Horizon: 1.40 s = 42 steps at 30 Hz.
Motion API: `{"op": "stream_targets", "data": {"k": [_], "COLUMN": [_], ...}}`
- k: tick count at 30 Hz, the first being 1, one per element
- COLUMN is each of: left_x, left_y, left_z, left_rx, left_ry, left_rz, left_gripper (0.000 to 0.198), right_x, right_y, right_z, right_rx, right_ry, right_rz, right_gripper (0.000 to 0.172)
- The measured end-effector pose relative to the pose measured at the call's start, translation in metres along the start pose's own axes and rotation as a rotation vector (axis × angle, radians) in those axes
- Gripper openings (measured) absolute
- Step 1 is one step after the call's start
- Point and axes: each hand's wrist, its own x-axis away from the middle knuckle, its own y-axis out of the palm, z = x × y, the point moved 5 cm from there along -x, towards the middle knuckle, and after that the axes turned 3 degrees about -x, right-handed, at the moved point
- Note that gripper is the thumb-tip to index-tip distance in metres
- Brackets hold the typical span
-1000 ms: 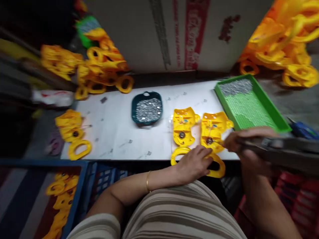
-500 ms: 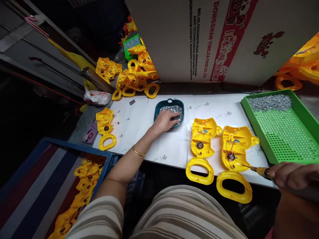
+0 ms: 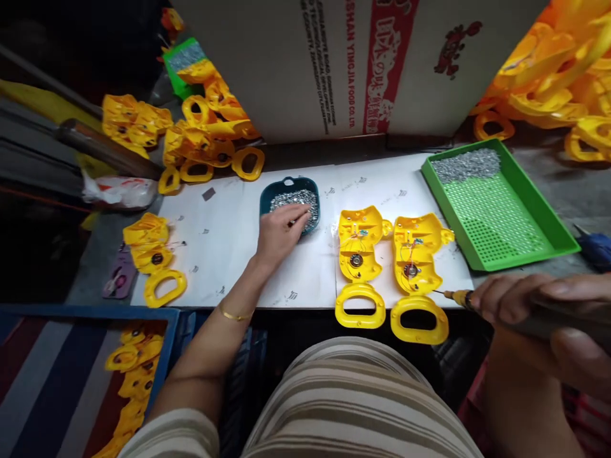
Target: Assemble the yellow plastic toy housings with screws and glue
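My left hand [image 3: 281,232] is over a dark teal dish [image 3: 265,205] of small shiny screws [image 3: 296,198]. Its thumb and fingertips are pinched together; whatever may be between them is too small to make out. In my right hand [image 3: 529,305] is a screwdriver [image 3: 462,298] with a yellow front end and a thin bit pointing left. That bit is close to the lower edge of a yellow plastic toy shell [image 3: 420,254] with a round speaker and wires inside. A similar open shell [image 3: 360,245] lies to its left. Yellow oval rings [image 3: 360,305] sit below both shells.
A green perforated tray [image 3: 515,251] with a heap of screws stands at right. Behind the white work surface rises a printed carton [image 3: 305,76]. Yellow parts [image 3: 200,146] are piled at back left, with another shell [image 3: 153,251] nearer. A blue-rimmed bin [image 3: 172,331] holds more.
My left hand's fingers have gone from spread among the screws to pinched together above them. The view has swung right, with the screwdriver still in my right hand.
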Motion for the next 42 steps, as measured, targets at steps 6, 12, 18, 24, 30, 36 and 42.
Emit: {"op": "stream_targets", "data": {"k": [6,12,18,24,30,36,42], "left_x": [0.051,0.076,0.08,0.081,0.082,0.08,0.09], "left_y": [0.039,0.065,0.068,0.07,0.072,0.071,0.066], "left_z": [0.096,0.125,0.122,0.123,0.126,0.127,0.136], "left_rx": [0.383,0.3,0.283,0.283,0.259,0.288,0.128], "left_ry": [0.198,0.315,0.326,0.324,0.35,0.355,0.471], "left_rz": [-0.176,-0.223,-0.285,-0.332,-0.378,-0.303,-0.254], "left_gripper": [0.019,0.03,0.04,0.047,0.051,0.049,0.024], "right_x": [-0.005,-0.009,-0.01,-0.009,-0.009,-0.007,-0.011], "right_y": [0.053,0.066,0.065,0.066,0.064,0.063,0.044], "right_z": [-0.015,-0.012,0.0,0.008,0.017,0.0,-0.014], "right_rx": [-0.115,-0.216,-0.185,-0.247,-0.258,-0.128,-0.001], "right_ry": [-0.033,-0.046,-0.006,0.042,0.052,0.021,-0.115], "right_rz": [-0.055,-0.223,-0.278,-0.304,-0.317,-0.235,0.021], "right_gripper": [0.022,0.026,0.025,0.024,0.022,0.027,0.02]}}
